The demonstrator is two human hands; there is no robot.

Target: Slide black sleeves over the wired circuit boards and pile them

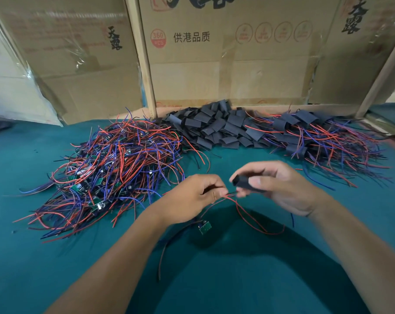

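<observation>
My left hand (192, 198) pinches the ends of red and dark wires, and their small green circuit board (205, 227) hangs below it over the green table. My right hand (280, 184) holds a black sleeve (246, 183) between thumb and fingers, its open end facing the wire tips a short gap away. On the left lies a heap of bare wired boards (108, 173). Loose black sleeves (217, 128) are piled at the back centre. Sleeved boards with wires (323, 139) lie piled at the right.
The green cloth table (56, 257) spreads around my arms. Cardboard boxes (232, 53) stand as a wall behind the piles, with wooden posts (144, 71) between them. A red wire loop (260, 225) trails under my right wrist.
</observation>
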